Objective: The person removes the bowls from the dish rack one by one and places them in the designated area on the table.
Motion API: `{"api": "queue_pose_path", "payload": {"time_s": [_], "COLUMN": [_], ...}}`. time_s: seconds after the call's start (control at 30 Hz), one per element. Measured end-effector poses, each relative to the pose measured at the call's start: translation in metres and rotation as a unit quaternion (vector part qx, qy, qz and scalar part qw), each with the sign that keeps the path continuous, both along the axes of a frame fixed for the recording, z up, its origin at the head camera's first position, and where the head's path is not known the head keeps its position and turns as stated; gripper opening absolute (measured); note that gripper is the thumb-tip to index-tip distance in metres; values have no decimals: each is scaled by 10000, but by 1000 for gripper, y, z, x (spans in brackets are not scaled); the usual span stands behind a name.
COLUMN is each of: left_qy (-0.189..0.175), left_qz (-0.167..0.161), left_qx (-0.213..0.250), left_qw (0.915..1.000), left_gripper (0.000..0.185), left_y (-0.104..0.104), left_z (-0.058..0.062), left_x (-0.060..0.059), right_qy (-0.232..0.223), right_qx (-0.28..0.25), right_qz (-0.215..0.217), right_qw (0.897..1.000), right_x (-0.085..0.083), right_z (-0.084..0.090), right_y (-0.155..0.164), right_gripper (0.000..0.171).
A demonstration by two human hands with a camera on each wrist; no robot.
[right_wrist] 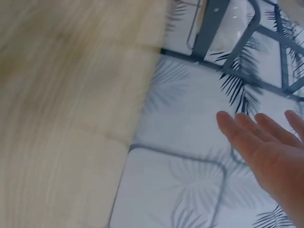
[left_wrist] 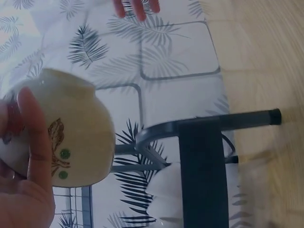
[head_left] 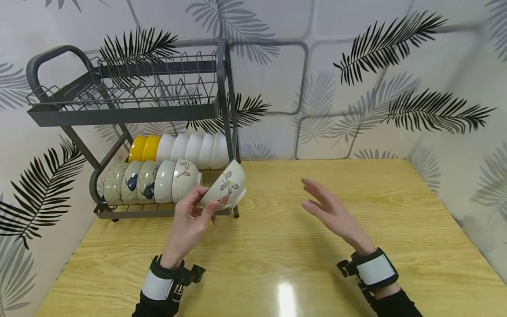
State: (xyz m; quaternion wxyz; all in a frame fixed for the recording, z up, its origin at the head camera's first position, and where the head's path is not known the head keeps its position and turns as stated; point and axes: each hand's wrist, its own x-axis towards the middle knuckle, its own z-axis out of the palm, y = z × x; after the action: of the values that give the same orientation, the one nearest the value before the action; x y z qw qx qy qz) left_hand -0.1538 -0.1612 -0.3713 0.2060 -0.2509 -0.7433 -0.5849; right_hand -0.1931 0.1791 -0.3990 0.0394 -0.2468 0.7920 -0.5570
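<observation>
Head view: a wooden table (head_left: 396, 229) stands against walls papered with a leaf pattern (head_left: 396, 57). On its left rear part stands a dark two-tier dish rack (head_left: 222, 110). The upper tier (head_left: 119, 94) is a wire grid and carries nothing visible. The lower tier holds two rows of bowls lying on their sides. The back row has two yellow bowls (head_left: 143, 148) at the left, then a run of plain white bowls (head_left: 194, 150). The front row (head_left: 150, 181) has five patterned bowls nested together, two with a fish motif, the last with a floral sprig.

A further cream bowl with a flower motif (head_left: 226, 187) is held tilted at the right end of the front row, just off the rack's right post. The left hand (head_left: 189, 222) pinches it by the rim, thumb on one face and fingers on the other. The right hand (head_left: 332, 211) hovers above the table well to the right, fingers straight and loosely spread, holding nothing.

Hard to make out: the exact count of white bowls, since the rack post overlaps them. In the left wrist view the bowl's rim is cut off. The right wrist view is motion-blurred.
</observation>
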Motion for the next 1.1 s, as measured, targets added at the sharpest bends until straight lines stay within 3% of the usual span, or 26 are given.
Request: {"api": "queue_pose_path", "payload": {"time_s": [0.17,0.3,0.43,0.6,0.8,1.1], "left_qy": [400,646,632,580,769,1323], "left_qz": [-436,-849,-1361,-1722,-1687,-1005], "left_qx": [-659,-1181,-1577,-1878,-2385,-3209], "left_qw": [9961,9873,9760,9653,9533,9324], "left_gripper": [15,16,18,23,23,17], "left_y": [11,20,28,33,36,42], "left_z": [2,6,12,16,16,13], "left_x": [-2,-5,-5,-3,0,-3], "right_qy": [499,934,1344,1931,2771,3529], "right_qx": [-695,-1114,-896,-386,42,747], "right_qz": [620,931,904,854,1146,1024], "right_qw": [9944,9850,9827,9767,9540,9270], "right_x": [0,2,7,13,17,20], "right_z": [11,17,20,24,30,31], "right_y": [-24,-39,-46,-42,-34,-36], "right_gripper": [65,70,70,52,38,28]}}
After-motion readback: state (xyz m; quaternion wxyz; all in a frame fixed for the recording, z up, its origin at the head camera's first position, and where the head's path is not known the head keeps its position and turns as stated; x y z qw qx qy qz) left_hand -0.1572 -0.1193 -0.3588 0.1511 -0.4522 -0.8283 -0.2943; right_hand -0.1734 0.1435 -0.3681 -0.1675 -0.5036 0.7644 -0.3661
